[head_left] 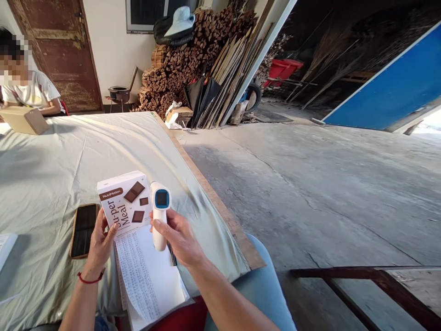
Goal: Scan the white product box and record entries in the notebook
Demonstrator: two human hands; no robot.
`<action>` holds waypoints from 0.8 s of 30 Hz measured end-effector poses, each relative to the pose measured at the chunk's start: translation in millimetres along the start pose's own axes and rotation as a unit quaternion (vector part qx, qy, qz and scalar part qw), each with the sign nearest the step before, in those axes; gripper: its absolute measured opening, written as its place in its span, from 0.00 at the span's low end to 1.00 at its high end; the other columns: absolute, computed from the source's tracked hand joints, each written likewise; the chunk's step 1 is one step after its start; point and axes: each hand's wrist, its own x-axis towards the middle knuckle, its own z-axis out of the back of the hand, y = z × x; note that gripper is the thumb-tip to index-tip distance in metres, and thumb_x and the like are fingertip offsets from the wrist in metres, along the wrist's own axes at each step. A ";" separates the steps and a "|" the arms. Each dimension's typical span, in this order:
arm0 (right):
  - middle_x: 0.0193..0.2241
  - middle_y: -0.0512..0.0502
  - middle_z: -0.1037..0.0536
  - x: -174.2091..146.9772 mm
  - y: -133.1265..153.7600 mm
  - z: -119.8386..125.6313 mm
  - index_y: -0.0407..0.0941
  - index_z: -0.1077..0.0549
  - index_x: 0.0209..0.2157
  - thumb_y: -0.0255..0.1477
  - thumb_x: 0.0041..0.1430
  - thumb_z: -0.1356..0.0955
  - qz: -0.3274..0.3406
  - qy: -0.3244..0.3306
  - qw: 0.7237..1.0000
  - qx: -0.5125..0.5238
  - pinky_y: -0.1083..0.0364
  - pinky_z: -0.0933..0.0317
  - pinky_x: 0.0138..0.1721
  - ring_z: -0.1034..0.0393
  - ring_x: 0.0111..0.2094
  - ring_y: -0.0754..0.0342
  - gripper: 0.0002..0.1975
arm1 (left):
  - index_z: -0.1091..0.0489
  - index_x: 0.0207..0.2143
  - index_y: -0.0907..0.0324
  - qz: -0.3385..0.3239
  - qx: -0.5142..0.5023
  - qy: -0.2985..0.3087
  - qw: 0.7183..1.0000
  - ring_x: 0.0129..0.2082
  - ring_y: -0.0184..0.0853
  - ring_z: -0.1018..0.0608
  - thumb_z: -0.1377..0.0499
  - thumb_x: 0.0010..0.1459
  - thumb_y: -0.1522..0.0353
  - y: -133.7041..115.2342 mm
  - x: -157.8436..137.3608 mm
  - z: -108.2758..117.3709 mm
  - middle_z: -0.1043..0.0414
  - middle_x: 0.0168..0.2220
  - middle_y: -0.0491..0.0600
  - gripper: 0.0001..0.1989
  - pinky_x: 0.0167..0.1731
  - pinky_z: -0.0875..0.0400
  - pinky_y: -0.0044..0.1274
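My left hand grips the lower left corner of a white carton printed with brown chocolate squares and the words NutriMotion and Meal. In my right hand is a white infrared thermometer, held upright by its handle, its blue-rimmed screen turned toward me. The thermometer's head stands close to the carton's right side; whether they touch I cannot tell. Below both lies an open notebook with handwriting on its left part. A dark pen shows partly behind my right hand. Left of my left hand rests a phone in a brown case.
A cloth-covered table has a wooden edge on its right. A person sits at the far left behind a cardboard box. Stacked firewood stands by the wall. A dark metal frame is at lower right.
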 end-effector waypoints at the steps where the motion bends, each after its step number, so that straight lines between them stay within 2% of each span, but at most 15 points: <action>1: 0.26 0.49 0.29 -3.5 3.8 4.4 0.44 0.26 0.34 0.48 0.51 0.26 0.011 -0.004 1.000 -0.004 0.57 0.42 0.27 0.37 0.27 0.56 0.21 | 0.41 0.64 0.57 0.005 -0.007 0.000 1.000 0.49 0.44 0.22 0.36 0.59 0.53 1.5 -0.1 -0.6 0.25 0.51 0.56 0.36 0.46 0.24 0.34; 7: 0.27 0.49 0.30 -16.7 17.1 24.0 0.45 0.25 0.33 0.48 0.51 0.25 0.048 -0.032 0.998 -0.023 0.57 0.39 0.28 0.36 0.28 0.56 0.21 | 0.43 0.63 0.55 -0.012 -0.015 -0.023 1.000 0.48 0.40 0.22 0.37 0.61 0.55 7.8 1.3 -2.6 0.26 0.49 0.54 0.33 0.47 0.25 0.31; 10: 0.27 0.49 0.29 -9.3 7.0 37.9 0.45 0.23 0.39 0.47 0.52 0.26 0.046 -0.067 0.992 -0.098 0.57 0.39 0.27 0.36 0.27 0.56 0.21 | 0.44 0.64 0.55 -0.040 0.006 -0.036 0.999 0.48 0.40 0.22 0.37 0.61 0.56 9.7 5.1 -2.0 0.27 0.50 0.55 0.33 0.47 0.24 0.30; 12: 0.31 0.48 0.27 1.8 -8.7 52.6 0.45 0.24 0.45 0.45 0.50 0.27 0.055 -0.110 0.975 -0.186 0.56 0.37 0.29 0.34 0.29 0.54 0.24 | 0.46 0.65 0.54 -0.062 0.036 -0.052 0.996 0.48 0.40 0.22 0.36 0.60 0.57 12.7 7.6 -2.3 0.29 0.50 0.55 0.36 0.45 0.23 0.30; 15: 0.45 0.42 0.26 19.7 -41.1 80.4 0.47 0.23 0.45 0.39 0.45 0.26 0.074 -0.180 0.912 -0.361 0.52 0.33 0.36 0.29 0.38 0.49 0.24 | 0.49 0.67 0.54 -0.098 0.085 -0.074 0.989 0.51 0.41 0.23 0.36 0.61 0.56 20.0 9.3 -4.7 0.32 0.53 0.57 0.38 0.44 0.22 0.30; 18: 0.48 0.40 0.26 29.1 -72.1 106.4 0.47 0.23 0.47 0.33 0.48 0.27 0.018 -0.201 0.836 -0.510 0.51 0.34 0.38 0.28 0.41 0.46 0.22 | 0.49 0.67 0.55 -0.118 0.128 -0.082 0.981 0.57 0.45 0.27 0.38 0.61 0.55 29.6 9.8 -7.4 0.37 0.59 0.61 0.38 0.47 0.23 0.33; 20: 0.48 0.39 0.26 29.8 -85.7 118.2 0.47 0.24 0.50 0.33 0.51 0.28 0.004 -0.202 0.798 -0.567 0.51 0.34 0.37 0.28 0.42 0.45 0.22 | 0.48 0.67 0.55 -0.119 0.144 -0.081 0.979 0.59 0.47 0.28 0.38 0.61 0.54 36.3 10.5 -7.8 0.39 0.61 0.62 0.38 0.50 0.24 0.35; 22: 0.48 0.36 0.26 27.9 -92.3 123.8 0.44 0.25 0.53 0.33 0.53 0.28 0.027 -0.207 0.766 -0.609 0.49 0.34 0.39 0.28 0.44 0.42 0.24 | 0.49 0.66 0.56 -0.115 0.145 -0.078 0.980 0.59 0.46 0.28 0.38 0.61 0.54 42.1 10.5 -7.4 0.39 0.61 0.62 0.37 0.52 0.25 0.37; 24: 0.49 0.34 0.27 25.2 -94.2 123.7 0.43 0.26 0.55 0.32 0.56 0.28 0.088 -0.206 0.737 -0.638 0.46 0.34 0.44 0.30 0.47 0.40 0.24 | 0.48 0.64 0.57 -0.110 0.152 -0.088 0.978 0.57 0.44 0.27 0.38 0.61 0.56 45.0 8.0 -7.3 0.37 0.59 0.62 0.35 0.50 0.24 0.36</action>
